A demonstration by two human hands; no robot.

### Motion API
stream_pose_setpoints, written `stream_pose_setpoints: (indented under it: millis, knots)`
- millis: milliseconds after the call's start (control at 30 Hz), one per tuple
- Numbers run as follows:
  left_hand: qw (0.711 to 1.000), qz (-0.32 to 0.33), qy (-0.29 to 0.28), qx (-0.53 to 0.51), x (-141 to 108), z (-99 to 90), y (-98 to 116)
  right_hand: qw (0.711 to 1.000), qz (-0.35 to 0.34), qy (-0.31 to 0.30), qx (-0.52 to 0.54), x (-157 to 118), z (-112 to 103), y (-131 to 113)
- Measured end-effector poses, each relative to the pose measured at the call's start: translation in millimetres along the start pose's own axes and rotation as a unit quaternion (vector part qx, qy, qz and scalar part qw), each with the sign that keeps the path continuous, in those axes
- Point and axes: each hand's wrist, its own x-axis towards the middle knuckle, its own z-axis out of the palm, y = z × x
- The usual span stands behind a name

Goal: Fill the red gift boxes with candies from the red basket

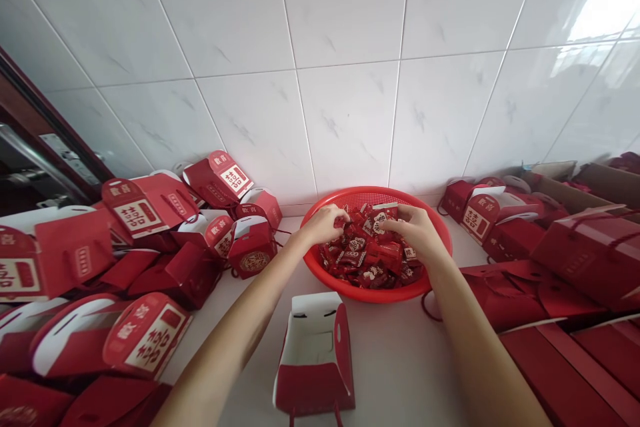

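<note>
An orange-red plastic basket holds a heap of red wrapped candies with white lettering. My left hand reaches in over the basket's left side, its fingers curled and pinched around a small red wrapped candy. From the right side, my right hand has its thumb and fingers closing on a red wrapped candy with a white print. Between my forearms, in front of the basket, an open red gift box shows a bare white inside, and its red cord handle hangs toward me.
Many red gift boxes are piled at the left, several with open tops. More red boxes crowd the right, along with open brown cartons. A white tiled wall stands right behind the basket. A dark door frame is at far left.
</note>
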Motion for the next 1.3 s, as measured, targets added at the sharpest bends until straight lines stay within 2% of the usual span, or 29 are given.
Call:
stream_pose_setpoints:
  millis: [67,167,233,600,667,833,933,1000,1133,1300]
  knots:
    - [0.997,-0.006,-0.076,-0.010,-0.9,-1.1,2.7,1.000,-0.004,-0.002,-0.008,0.6,-0.2,0.9]
    - [0.970,-0.021,-0.242,-0.004,-1.4,-0.1,4.5,1.000,-0.010,-0.006,-0.017,1.5,-0.8,2.5]
    - [0.953,-0.024,-0.300,0.013,-1.1,1.1,4.0,1.000,-0.013,-0.005,-0.024,2.1,-1.4,3.5]
    - [0.922,-0.033,-0.384,-0.023,-1.1,-0.2,7.4,1.000,-0.011,-0.006,-0.020,1.8,-0.2,2.5]
    - [0.929,-0.037,-0.367,-0.040,-0.9,0.2,10.0,1.000,-0.011,-0.005,-0.020,2.3,-0.3,3.4]
    - [0.960,-0.081,-0.261,-0.066,2.9,-1.3,12.2,1.000,-0.017,-0.001,-0.017,2.8,-0.9,3.9]
    - [0.969,-0.069,-0.211,-0.109,0.2,-4.3,9.9,1.000,-0.019,0.005,-0.010,1.7,-1.2,1.6]
    - [0.973,-0.051,-0.148,-0.169,-6.5,-6.8,8.4,1.000,-0.013,0.004,0.006,1.1,-1.7,0.1]
    - [0.958,-0.021,-0.022,-0.285,-28.4,-14.1,9.7,0.997,0.014,-0.021,0.068,0.9,-3.9,-2.1]
    - [0.943,-0.019,0.039,-0.330,-53.1,-23.9,17.9,0.980,0.029,-0.082,0.178,-0.7,-4.5,-7.1]
